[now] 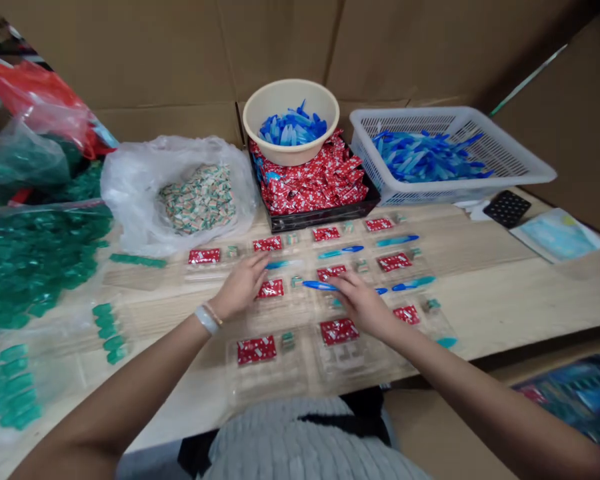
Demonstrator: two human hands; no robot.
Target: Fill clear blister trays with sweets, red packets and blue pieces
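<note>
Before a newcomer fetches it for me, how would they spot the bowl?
At the back of the table, near the cardboard, a black tray of red packets stands beside a white basket. The bowl sits over those packets: round and cream, unlike the angular tray and basket.

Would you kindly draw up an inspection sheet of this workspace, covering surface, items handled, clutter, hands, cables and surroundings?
Surface: wood-grain table, in use across much of its width.
Items handled: clear plastic trays in rows, with red packets, small wrapped pieces and, in some, blue sticks.
Clutter: black dotted piece and blue printed sheet at the right; green pieces spread at the left.
Hands: left hand over a tray, fingertips beside a blue stick; right hand has its fingers at another; firmness of grip cannot be told.
Cables: nothing seen.
Surroundings: cardboard panels behind the table.
</note>
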